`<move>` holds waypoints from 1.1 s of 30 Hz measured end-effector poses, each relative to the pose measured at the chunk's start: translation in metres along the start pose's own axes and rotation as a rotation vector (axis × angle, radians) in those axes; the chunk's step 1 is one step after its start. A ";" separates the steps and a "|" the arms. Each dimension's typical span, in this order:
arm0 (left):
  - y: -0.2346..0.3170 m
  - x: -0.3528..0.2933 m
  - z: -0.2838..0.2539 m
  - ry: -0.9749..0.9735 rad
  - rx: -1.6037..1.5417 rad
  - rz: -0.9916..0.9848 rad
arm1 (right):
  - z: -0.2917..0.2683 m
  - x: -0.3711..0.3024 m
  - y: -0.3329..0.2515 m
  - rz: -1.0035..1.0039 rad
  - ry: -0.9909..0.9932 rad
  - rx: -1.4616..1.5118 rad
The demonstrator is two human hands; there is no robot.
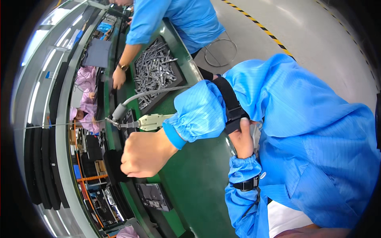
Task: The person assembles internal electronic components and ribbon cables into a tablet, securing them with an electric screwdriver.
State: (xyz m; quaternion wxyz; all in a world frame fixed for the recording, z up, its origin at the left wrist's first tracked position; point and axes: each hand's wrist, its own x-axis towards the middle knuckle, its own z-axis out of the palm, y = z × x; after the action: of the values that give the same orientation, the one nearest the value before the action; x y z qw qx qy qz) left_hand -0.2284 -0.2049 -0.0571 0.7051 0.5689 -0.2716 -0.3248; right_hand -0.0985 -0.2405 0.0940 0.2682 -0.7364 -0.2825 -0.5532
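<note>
My right arm, in a blue smock sleeve, stretches across the green bench [194,186]. My right hand [145,154] is closed in a fist, with nothing showing in it. Around that arm, near the elbow, runs a wide black strap [229,95] with a buckle. My left hand [242,141] grips the strap by its lower end, thumb on top; its other fingers are partly hidden. A second black band [247,184] circles my left forearm. Just beyond my right fist hangs a pale power tool [152,122], resembling an electric screwdriver, with a grey cable [154,92].
A dark tray [174,73] heaped with grey metal parts lies on the bench. A co-worker in blue [178,23] reaches over beside it. Below my fist lies a flat dark device chassis [154,196]. Shelving and people in pink [85,99] are across the bench.
</note>
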 end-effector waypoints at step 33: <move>-0.019 0.015 -0.052 -0.283 0.166 -0.088 | 0.022 0.100 0.001 0.293 0.243 0.543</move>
State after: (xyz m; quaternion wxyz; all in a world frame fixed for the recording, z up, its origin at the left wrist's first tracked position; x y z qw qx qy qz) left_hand -0.1824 -0.1862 -0.0861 0.5955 0.5850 -0.3689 -0.4087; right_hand -0.0601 -0.2138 0.1852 0.5634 -0.5992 -0.2765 -0.4971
